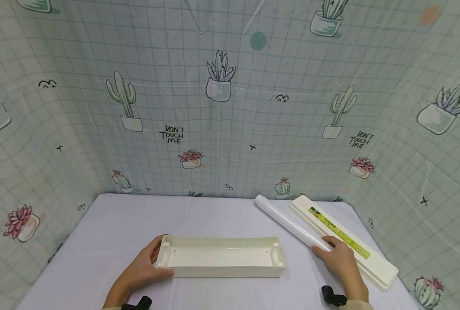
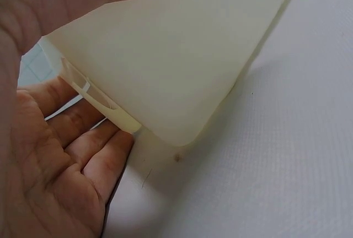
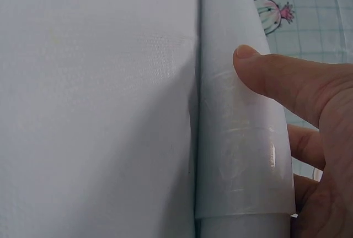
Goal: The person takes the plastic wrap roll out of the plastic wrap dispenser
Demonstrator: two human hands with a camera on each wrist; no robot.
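A long cream plastic box (image 1: pixel 226 271) lies open side up on the white table, its inside bare. My left hand (image 1: pixel 140 267) grips its left end, thumb on the front wall and fingers behind the end; the left wrist view shows those fingers (image 2: pixel 99 141) against a slotted end wall. To the right, a roll of clear plastic film (image 1: pixel 284 218) lies slanted on the table. My right hand (image 1: pixel 339 258) holds its near end, with the thumb (image 3: pixel 256 70) on top and the other fingers along the far side, partly hidden.
Right beside the roll lies a long cream lid (image 1: pixel 379 269) with a yellow-green label (image 1: pixel 340 232). White cloth covers the table (image 1: pixel 203 215). Behind and at both sides hangs a grid-patterned curtain (image 1: pixel 230 129) printed with cacti.
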